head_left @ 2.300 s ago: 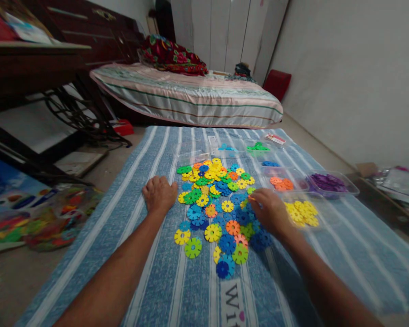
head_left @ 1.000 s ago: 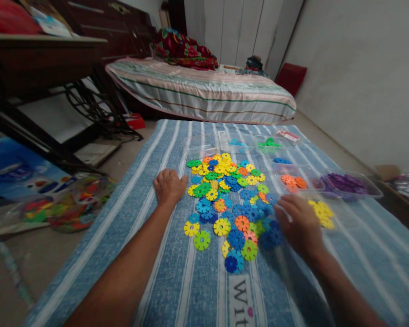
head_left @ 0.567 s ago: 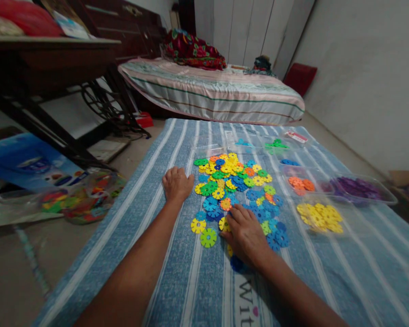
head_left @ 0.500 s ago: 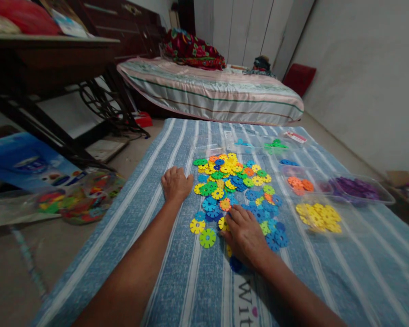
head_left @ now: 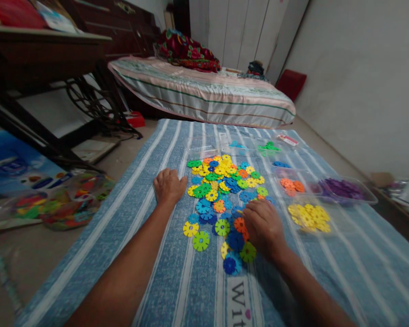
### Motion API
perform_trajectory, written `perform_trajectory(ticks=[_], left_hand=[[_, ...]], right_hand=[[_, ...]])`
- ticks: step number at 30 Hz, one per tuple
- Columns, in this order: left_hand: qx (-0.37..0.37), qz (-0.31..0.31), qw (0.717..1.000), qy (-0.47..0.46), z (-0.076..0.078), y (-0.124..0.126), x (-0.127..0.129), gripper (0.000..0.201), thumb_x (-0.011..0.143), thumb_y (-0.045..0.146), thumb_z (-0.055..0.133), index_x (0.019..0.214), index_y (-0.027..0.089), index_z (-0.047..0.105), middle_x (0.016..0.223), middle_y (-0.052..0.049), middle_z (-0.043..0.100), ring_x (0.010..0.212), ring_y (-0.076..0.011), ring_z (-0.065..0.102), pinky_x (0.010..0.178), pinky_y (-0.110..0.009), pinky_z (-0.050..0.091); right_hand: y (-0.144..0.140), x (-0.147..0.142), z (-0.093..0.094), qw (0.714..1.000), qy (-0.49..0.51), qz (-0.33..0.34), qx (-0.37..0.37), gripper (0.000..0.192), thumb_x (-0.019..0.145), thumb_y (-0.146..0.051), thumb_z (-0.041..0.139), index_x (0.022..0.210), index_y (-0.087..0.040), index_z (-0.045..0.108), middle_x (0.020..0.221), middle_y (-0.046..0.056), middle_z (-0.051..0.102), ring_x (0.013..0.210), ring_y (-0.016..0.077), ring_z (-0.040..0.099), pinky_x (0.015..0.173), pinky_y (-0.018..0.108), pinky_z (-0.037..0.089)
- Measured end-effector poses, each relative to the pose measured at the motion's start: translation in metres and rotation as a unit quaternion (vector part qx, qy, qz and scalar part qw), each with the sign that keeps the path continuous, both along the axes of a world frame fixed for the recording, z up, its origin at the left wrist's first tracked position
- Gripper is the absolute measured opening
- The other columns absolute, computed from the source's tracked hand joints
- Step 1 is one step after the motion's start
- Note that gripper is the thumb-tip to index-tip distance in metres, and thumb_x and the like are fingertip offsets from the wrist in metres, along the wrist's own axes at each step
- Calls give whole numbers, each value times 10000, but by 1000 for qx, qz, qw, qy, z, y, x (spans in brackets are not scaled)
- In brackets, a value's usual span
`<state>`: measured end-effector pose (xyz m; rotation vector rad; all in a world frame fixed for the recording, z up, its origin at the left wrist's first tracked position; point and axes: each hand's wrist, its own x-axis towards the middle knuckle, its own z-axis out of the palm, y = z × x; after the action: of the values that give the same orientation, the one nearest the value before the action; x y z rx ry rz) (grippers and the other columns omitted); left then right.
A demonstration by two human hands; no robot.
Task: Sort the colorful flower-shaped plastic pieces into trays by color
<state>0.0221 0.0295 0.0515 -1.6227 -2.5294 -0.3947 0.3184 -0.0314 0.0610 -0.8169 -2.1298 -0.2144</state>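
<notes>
1. A striped blue cloth covers the floor; a mattress lies beyond its far end and a dark table stands to the left.
2. Clear trays sit right of the heap: yellow discs, purple discs, orange discs, and green discs farther back.
3. A bag of coloured pieces lies off the cloth's left edge.
4. The pile of flower discs lies flat in the cloth's middle, its long axis running away from the person toward the mattress.
5. The left hand rests knuckles-up just beside the pile's left edge, fingers curled loosely, holding nothing visible.
6. The right hand lies palm-down on the pile's near right part, fingers bent over the discs; whether it pinches one cannot be told.
</notes>
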Motion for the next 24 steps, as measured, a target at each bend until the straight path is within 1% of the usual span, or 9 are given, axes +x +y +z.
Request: perform_trajectory(ticks=[3,6,9,11,15,18,20,22,24], left_hand=[[5,0,1000,1,-1,0,-1,432,904,394,453,1183,122,639,1327,-197,603,1301,-347,483,1071,-490,386],[3,0,1000,5,-2,1,-1,437,904,398,441,1176,123,644,1328,-197,603,1294,-347,486,1064,-490,391],[1,1,1000,7,-2,2,-2,451,906,398,429,1186,117,643,1337,-198,598,1294,-351,485,1058,-490,395],[2,2,1000,8,-2,2,-3,450,905,401,433,1189,124,644,1330,-195,602,1294,-354,486,1056,-493,397],[3,-2,1000,13,-2,3,-5,441,897,405,446,1182,136,649,1308,-194,613,1292,-359,491,1051,-497,405],[-8,-7,1000,8,-2,4,-7,446,894,412,457,1188,136,647,1329,-196,605,1306,-360,487,1056,-495,410],[-13,-8,1000,6,-1,4,-8,442,896,415,460,1187,140,648,1344,-195,599,1311,-361,488,1061,-496,412],[-12,-8,1000,7,-1,5,-8,440,896,416,461,1186,143,649,1349,-197,597,1313,-364,487,1064,-501,412],[-7,-8,1000,9,-1,5,-9,438,895,415,459,1187,148,648,1341,-199,602,1311,-368,488,1061,-507,415]], right_hand=[[16,49,14,994,-20,-93,44,162,967,-146,555,863,-210,662,867,55,728,877,199,666,879,376,489],[27,97,22,968,-49,-224,99,172,951,-179,583,797,-204,655,794,55,716,772,207,644,801,368,471],[27,116,19,949,-58,-291,105,144,940,-208,591,823,-189,672,800,75,717,755,227,623,779,378,454],[23,107,11,960,-52,-265,66,155,951,-223,570,847,-188,680,834,84,721,795,232,624,796,373,457],[22,65,-10,977,-75,-187,-70,208,984,-250,507,932,-183,696,942,97,723,915,231,624,854,354,456],[28,39,-19,951,-130,-210,-183,208,973,-279,529,1017,-173,702,1027,108,707,992,245,611,876,354,443],[32,31,-22,929,-154,-244,-232,226,972,-307,538,1054,-176,702,1058,108,695,1012,250,605,873,351,438],[34,30,-25,919,-157,-264,-247,247,983,-337,528,1076,-184,699,1073,104,689,1011,247,603,865,344,436],[34,31,-28,926,-143,-262,-232,249,985,-348,529,1085,-188,692,1075,105,686,994,242,604,856,343,439]])
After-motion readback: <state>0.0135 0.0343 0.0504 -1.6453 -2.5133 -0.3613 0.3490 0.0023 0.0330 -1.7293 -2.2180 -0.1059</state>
